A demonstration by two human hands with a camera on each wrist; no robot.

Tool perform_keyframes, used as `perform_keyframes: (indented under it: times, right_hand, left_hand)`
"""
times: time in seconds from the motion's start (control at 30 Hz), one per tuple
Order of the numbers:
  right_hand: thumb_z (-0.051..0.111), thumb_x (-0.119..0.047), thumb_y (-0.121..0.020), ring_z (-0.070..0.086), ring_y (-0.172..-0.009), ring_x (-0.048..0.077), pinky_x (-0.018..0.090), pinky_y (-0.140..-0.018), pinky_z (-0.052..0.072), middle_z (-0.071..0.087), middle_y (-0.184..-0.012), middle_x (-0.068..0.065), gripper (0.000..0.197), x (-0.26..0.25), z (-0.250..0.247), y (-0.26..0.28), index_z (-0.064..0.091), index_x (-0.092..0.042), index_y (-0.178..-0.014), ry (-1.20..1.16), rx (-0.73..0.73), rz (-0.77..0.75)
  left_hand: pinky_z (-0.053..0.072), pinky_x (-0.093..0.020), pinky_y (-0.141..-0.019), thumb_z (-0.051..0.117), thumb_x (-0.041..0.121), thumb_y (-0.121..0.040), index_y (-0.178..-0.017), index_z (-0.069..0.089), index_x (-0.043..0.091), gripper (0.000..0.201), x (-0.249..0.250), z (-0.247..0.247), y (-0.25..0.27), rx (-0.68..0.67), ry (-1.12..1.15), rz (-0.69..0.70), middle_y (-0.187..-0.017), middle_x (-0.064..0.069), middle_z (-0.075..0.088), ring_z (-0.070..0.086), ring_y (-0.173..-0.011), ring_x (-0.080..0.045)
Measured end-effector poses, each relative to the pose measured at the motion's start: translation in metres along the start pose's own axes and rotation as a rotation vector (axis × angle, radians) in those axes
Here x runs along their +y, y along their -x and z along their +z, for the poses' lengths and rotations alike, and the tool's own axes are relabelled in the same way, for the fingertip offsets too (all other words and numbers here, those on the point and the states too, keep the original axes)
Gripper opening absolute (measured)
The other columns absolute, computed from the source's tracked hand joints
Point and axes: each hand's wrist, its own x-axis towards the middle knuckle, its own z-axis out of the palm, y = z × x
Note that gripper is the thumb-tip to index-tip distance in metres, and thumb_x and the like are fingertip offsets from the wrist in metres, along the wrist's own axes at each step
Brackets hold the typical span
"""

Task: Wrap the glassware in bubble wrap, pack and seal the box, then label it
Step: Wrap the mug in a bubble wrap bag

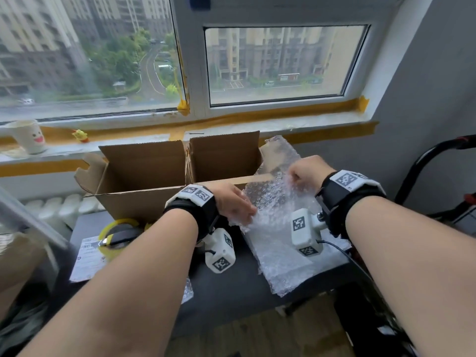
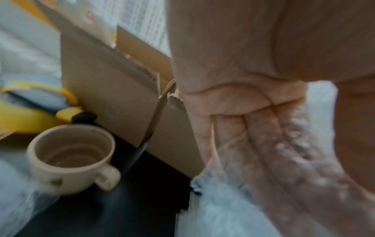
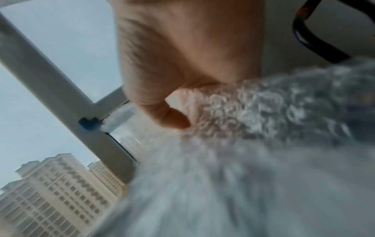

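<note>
Hands: both hold one sheet of bubble wrap [image 1: 277, 202], lifted off the table so it can be pulled flat.
Left hand [image 1: 233, 202]: its fingers [image 2: 263, 144] are curled over the near left edge of the sheet, gripping it. You can see them through the plastic in the left wrist view.
Right hand [image 1: 307, 171]: it pinches the far part of the sheet, thumb [image 3: 172, 115] pressed against the bubbles, at about 1 o'clock from the left hand.
Bubble wrap: more of it lies on the dark table [image 1: 231, 284] at about 5 o'clock from the hands, ready for wrapping.
Mug [image 2: 71, 158]: a beige cup with a handle stands upright on the table, just beside the box. It is bare, not wrapped yet. The head view hides it behind the left arm.
Cardboard box [image 1: 159, 176]: it stands open at 11 o'clock from the hands, flaps up, waiting to be filled.
Yellow tape roll [image 1: 118, 238]: it sits at 9 o'clock, near the box, handy for sealing.
Paper label [image 1: 88, 258]: it lies flat under the tape roll's near edge, saved for last.
Guess: the wrapping step is only starting.
</note>
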Motion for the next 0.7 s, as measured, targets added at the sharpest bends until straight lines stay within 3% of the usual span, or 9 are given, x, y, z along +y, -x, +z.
perform_keyframes:
  times: [0.1, 0.2, 0.27, 0.33, 0.4, 0.47, 0.53, 0.6, 0.7]
  right_hand:
    - [0.054, -0.010, -0.090, 0.052, -0.070, 0.024, 0.024, -0.048, 0.036, 0.055, -0.082, 0.008, 0.008, 0.019, -0.006, -0.012, 0.053, -0.003, -0.089, 0.141, 0.102, 0.061]
    - [0.051, -0.010, -0.095, 0.058, -0.091, 0.025, 0.030, -0.070, 0.044, 0.058, -0.100, 0.013, 0.010, 0.042, -0.002, -0.031, 0.051, -0.002, -0.089, 0.225, 0.129, 0.135]
    - [0.049, -0.012, -0.096, 0.061, -0.108, 0.029, 0.031, -0.073, 0.044, 0.062, -0.115, 0.017, 0.017, 0.062, 0.006, -0.043, 0.055, 0.003, -0.102, 0.263, 0.129, 0.200]
    - [0.048, -0.013, -0.096, 0.059, -0.114, 0.032, 0.028, -0.069, 0.041, 0.061, -0.122, 0.020, 0.032, 0.080, 0.013, -0.051, 0.058, 0.005, -0.120, 0.296, 0.130, 0.186]
    - [0.046, -0.011, -0.097, 0.056, -0.118, 0.032, 0.028, -0.075, 0.039, 0.059, -0.127, 0.022, 0.035, 0.095, 0.016, -0.057, 0.057, 0.005, -0.125, 0.306, 0.120, 0.176]
    - [0.043, -0.010, -0.097, 0.056, -0.117, 0.034, 0.027, -0.078, 0.039, 0.059, -0.126, 0.023, 0.033, 0.102, 0.017, -0.063, 0.060, 0.004, -0.123, 0.302, 0.090, 0.158]
    - [0.045, -0.011, -0.095, 0.056, -0.100, 0.040, 0.027, -0.073, 0.036, 0.061, -0.107, 0.026, 0.024, 0.106, 0.021, -0.069, 0.067, -0.005, -0.101, 0.267, 0.160, 0.150]
    - [0.049, -0.019, -0.091, 0.049, -0.090, 0.039, 0.030, -0.072, 0.036, 0.054, -0.094, 0.024, 0.017, 0.108, 0.024, -0.073, 0.060, -0.011, -0.081, 0.147, 0.308, 0.110]
    - [0.050, -0.026, -0.090, 0.053, -0.097, 0.031, 0.032, -0.077, 0.039, 0.061, -0.106, 0.011, 0.014, 0.109, 0.029, -0.069, 0.059, -0.016, -0.089, 0.044, 0.534, -0.029]
  left_hand:
    - [0.047, -0.025, -0.052, 0.063, 0.015, -0.092, -0.076, 0.060, 0.009, 0.018, -0.013, 0.006, -0.012, -0.065, 0.125, -0.100, -0.069, -0.011, 0.068, 0.062, -0.053, -0.015]
    - [0.050, -0.024, -0.045, 0.059, 0.019, -0.096, -0.074, 0.059, 0.012, 0.022, -0.021, 0.013, -0.026, -0.004, 0.140, -0.152, -0.059, -0.003, 0.057, 0.056, -0.044, -0.014]
    - [0.049, -0.025, -0.046, 0.061, 0.026, -0.095, -0.079, 0.059, 0.012, 0.021, -0.025, 0.022, -0.034, -0.028, 0.189, -0.176, -0.060, -0.003, 0.056, 0.054, -0.041, -0.013]
    - [0.052, -0.026, -0.051, 0.069, 0.031, -0.088, -0.086, 0.059, 0.011, 0.022, -0.032, 0.033, -0.040, -0.138, 0.201, -0.189, -0.074, -0.007, 0.068, 0.062, -0.050, -0.013]
    - [0.054, -0.025, -0.061, 0.074, 0.028, -0.082, -0.084, 0.061, 0.010, 0.023, -0.041, 0.042, -0.044, -0.249, 0.145, -0.191, -0.086, -0.008, 0.074, 0.070, -0.066, -0.013]
    - [0.055, -0.024, -0.063, 0.071, 0.019, -0.086, -0.079, 0.061, 0.008, 0.017, -0.051, 0.052, -0.048, -0.251, 0.122, -0.209, -0.078, -0.007, 0.074, 0.072, -0.073, -0.015]
    - [0.053, -0.021, -0.052, 0.062, 0.014, -0.093, -0.076, 0.054, 0.004, 0.022, -0.058, 0.060, -0.056, -0.162, 0.171, -0.254, -0.056, -0.004, 0.066, 0.070, -0.060, -0.014]
    - [0.046, -0.018, -0.044, 0.058, 0.014, -0.096, -0.068, 0.051, 0.006, 0.030, -0.064, 0.065, -0.068, -0.035, 0.124, -0.264, -0.048, -0.003, 0.055, 0.061, -0.044, -0.012]
    - [0.043, -0.024, -0.066, 0.061, 0.021, -0.093, -0.064, 0.057, 0.012, 0.031, -0.072, 0.065, -0.089, 0.075, -0.061, -0.264, -0.063, -0.003, 0.057, 0.056, -0.064, -0.020]
